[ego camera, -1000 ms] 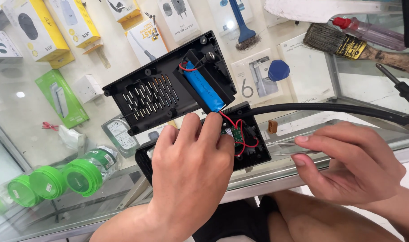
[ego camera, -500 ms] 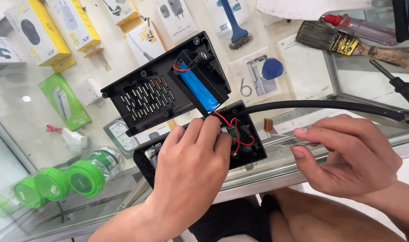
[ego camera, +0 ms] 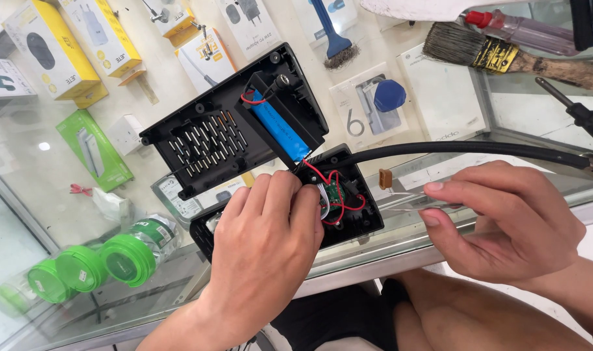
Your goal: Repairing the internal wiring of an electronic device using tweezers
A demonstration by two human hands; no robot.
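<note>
Green lids (ego camera: 82, 270) are sitting at the far left under the glass bench (ego camera: 433, 175). The left hand (ego camera: 264, 253) is lying on the open black case (ego camera: 348, 214), its grip closed on the case's near half, fingertips pressing by the red wires (ego camera: 332, 195). The lid half (ego camera: 231, 123), holding a blue cell (ego camera: 280, 127), is tilting up behind. The right hand (ego camera: 504, 224) is pinching tweezers (ego camera: 410, 207) beside the case. A brush (ego camera: 498, 55) is lying at far right.
</note>
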